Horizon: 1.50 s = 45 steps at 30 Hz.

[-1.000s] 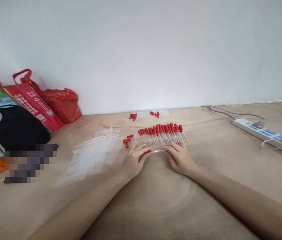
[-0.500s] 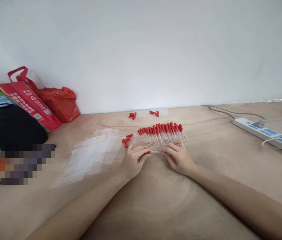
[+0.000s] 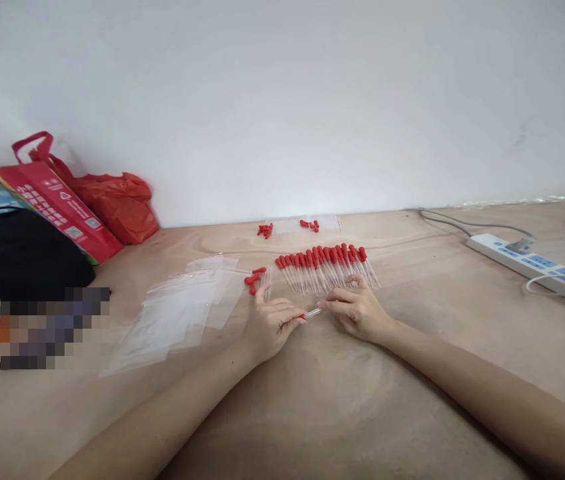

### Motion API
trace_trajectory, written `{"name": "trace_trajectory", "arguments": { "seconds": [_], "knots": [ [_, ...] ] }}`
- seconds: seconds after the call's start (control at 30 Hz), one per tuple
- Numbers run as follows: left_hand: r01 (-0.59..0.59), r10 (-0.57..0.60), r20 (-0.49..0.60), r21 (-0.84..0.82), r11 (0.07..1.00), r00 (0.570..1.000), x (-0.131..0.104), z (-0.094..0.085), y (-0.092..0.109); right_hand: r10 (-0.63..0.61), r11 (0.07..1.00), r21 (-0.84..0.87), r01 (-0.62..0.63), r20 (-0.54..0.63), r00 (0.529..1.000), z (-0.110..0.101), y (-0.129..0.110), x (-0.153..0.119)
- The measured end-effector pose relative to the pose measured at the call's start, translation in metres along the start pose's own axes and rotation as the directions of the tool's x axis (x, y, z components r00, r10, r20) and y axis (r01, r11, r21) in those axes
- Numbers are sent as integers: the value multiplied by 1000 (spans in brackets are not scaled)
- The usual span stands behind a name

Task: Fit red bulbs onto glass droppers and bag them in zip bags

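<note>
Between my hands lies a clear glass dropper tube (image 3: 314, 312), with a red rubber bulb (image 3: 304, 316) at its left end. My left hand (image 3: 273, 325) pinches the bulb, which its fingers mostly cover. The tube's right end is in the fingertips of my right hand (image 3: 359, 310). Just beyond, a row of finished-looking droppers (image 3: 319, 263) lies side by side, red bulbs pointing away from me. Several loose red bulbs (image 3: 252, 283) and bare glass tubes (image 3: 267, 275) rest beyond my left hand.
Clear zip bags (image 3: 177, 313) lie overlapped on the left of the wooden table (image 3: 342, 413). More red bulbs (image 3: 265, 231) sit by a bag near the wall. Shopping bags (image 3: 62, 207) and a black cloth bag (image 3: 32, 253) stand far left; a power strip (image 3: 532, 263) with cables is right.
The bulb and tube have come slightly nearer to me and now tilt, right end farther away. My left fingers cover more of the bulb. The surrounding things stay put.
</note>
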<state>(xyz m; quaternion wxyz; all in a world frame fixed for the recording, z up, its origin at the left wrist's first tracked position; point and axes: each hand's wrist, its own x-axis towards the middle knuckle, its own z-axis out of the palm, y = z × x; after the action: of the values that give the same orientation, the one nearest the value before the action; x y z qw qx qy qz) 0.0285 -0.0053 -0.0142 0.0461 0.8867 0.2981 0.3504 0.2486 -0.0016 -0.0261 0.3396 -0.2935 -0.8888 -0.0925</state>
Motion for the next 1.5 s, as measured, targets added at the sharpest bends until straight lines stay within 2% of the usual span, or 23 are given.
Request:
{"name": "trace_trajectory", "arguments": {
  "seconds": [0.13, 0.3, 0.5, 0.63, 0.93, 1.1, 1.2, 1.33, 1.43, 1.5],
  "knots": [
    [-2, 2, 30, 15, 1000, 1000, 1, -1, 3, -43, 998, -35, 43, -23, 999, -1, -4, 2],
    [26, -27, 23, 44, 999, 999, -1, -1, 3, 1, 999, -48, -3, -47, 999, 1, -13, 3],
    [0, -11, 95, 113, 994, 995, -3, -1, 5, 17, 998, -62, -19, -32, 999, 4, -22, 5],
    [-22, 7, 101, 147, 989, 995, -2, -1, 7, 34, 998, -50, -36, -38, 999, 8, -26, 8],
    [-118, 111, 40, 283, 952, 993, -1, -3, 2, 159, 987, 24, -162, 75, 984, 14, -29, 11],
    [-46, 60, -35, 302, 952, 998, 1, -4, -1, 119, 986, -118, -116, 15, 993, 7, -26, 16],
    [-39, 60, -64, 287, 957, 996, 1, -4, 1, 75, 980, -189, -68, 32, 997, 5, -26, 17],
    [-69, 90, -73, 254, 965, 993, -1, -4, 1, 54, 980, -194, -43, 54, 997, 9, -29, 17],
    [-106, 114, -29, 209, 972, 993, -2, -4, 1, 40, 986, -162, -27, 78, 996, 11, -32, 17],
    [-87, 94, -28, 193, 977, 995, -1, -4, 3, 56, 988, -145, -45, 73, 996, 10, -34, 18]
  ]
}}
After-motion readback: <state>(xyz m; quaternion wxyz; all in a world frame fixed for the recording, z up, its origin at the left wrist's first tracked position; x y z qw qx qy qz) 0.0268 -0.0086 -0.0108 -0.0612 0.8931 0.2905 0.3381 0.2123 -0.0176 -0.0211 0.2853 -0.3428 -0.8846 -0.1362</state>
